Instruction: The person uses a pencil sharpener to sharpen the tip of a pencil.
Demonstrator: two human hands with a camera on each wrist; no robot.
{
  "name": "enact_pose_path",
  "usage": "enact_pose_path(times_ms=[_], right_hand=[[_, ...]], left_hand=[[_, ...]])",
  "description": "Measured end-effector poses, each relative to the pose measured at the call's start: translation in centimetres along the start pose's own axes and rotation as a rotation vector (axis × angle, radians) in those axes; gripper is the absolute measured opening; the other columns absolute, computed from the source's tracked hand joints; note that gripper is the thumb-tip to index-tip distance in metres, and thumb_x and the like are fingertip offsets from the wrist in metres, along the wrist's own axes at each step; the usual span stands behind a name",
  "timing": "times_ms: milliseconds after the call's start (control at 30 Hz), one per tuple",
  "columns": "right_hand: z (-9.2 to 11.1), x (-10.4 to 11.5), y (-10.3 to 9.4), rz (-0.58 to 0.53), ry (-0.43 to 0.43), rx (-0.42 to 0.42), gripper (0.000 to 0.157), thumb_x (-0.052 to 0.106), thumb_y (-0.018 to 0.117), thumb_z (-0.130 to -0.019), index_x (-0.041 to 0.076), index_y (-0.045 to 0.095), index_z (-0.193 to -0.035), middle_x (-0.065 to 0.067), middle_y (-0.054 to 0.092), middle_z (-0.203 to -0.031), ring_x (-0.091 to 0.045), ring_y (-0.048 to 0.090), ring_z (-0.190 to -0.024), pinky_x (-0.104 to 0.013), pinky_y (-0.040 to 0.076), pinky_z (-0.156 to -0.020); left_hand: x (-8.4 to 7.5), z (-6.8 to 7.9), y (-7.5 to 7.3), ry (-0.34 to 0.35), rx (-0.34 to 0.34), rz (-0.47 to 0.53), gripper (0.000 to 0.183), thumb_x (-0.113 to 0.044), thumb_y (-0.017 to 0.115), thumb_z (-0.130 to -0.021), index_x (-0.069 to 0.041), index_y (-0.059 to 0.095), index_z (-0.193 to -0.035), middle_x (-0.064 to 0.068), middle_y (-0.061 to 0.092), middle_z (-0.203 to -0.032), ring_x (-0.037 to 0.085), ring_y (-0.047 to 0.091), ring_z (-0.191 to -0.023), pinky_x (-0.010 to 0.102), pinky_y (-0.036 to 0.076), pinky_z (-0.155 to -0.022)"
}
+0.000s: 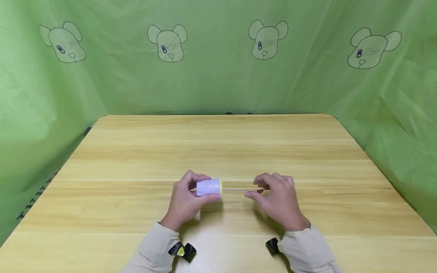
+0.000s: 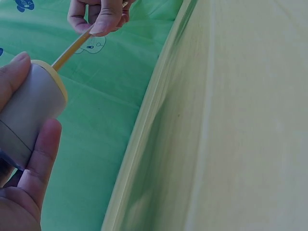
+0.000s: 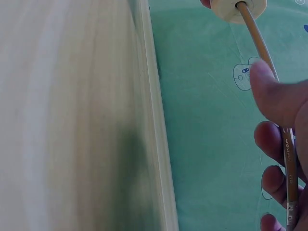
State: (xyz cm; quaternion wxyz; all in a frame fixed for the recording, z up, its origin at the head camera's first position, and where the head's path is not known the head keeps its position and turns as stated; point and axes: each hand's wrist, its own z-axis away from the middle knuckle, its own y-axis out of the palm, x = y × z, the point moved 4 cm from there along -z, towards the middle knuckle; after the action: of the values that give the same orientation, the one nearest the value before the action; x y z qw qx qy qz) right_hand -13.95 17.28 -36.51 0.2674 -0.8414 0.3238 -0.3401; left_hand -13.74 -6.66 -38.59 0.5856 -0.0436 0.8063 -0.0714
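My left hand [image 1: 186,197] grips a lavender cylindrical pencil sharpener [image 1: 209,187] between thumb and fingers, just above the table. The sharpener lies sideways, its cream end facing right. A thin brown pencil [image 1: 239,189] runs from the hole in that end across to my right hand [image 1: 280,195]. Thumb and fingers of the right hand hold the pencil along its rear half. In the right wrist view, the pencil [image 3: 288,159] shows small printed lettering and a silvery band near its back. Its tip is hidden inside the sharpener [image 2: 33,106].
A light wooden table [image 1: 218,151] with rounded far corners spreads beneath both hands. Green cloth [image 1: 218,83] printed with bear heads hangs behind it and along the sides. Small black devices [image 1: 272,246] are strapped at the wrists over pale sleeves [image 1: 307,248].
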Motion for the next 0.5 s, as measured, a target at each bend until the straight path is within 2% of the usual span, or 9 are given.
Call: enact_pose_path(times_ms=[267,500], right_hand=[[0.15,-0.06,-0.1,0.015,-0.084,-0.038,0.027,0.019,0.092,-0.058,0.012,0.068,-0.069,0.004,0.066,-0.065,-0.01,0.054,-0.063,-0.044,0.035,-0.077],[0.17,0.13,-0.08,0.029,-0.107,-0.015,0.022,0.02,0.09,-0.061,0.013,0.07,-0.068,0.007,0.064,-0.06,-0.003,0.05,-0.053,-0.037,0.035,-0.072]], left_hand=[[0.0,-0.03,0.09,-0.005,0.004,0.004,0.044,-0.004,0.089,-0.064,-0.004,0.059,-0.096,0.014,0.069,-0.105,0.027,0.068,-0.083,0.029,0.06,-0.068],[-0.06,-0.04,0.05,-0.014,0.004,0.007,0.044,-0.004,0.089,-0.064,-0.004,0.059,-0.096,0.013,0.069,-0.105,0.027,0.067,-0.083,0.029,0.06,-0.068]])
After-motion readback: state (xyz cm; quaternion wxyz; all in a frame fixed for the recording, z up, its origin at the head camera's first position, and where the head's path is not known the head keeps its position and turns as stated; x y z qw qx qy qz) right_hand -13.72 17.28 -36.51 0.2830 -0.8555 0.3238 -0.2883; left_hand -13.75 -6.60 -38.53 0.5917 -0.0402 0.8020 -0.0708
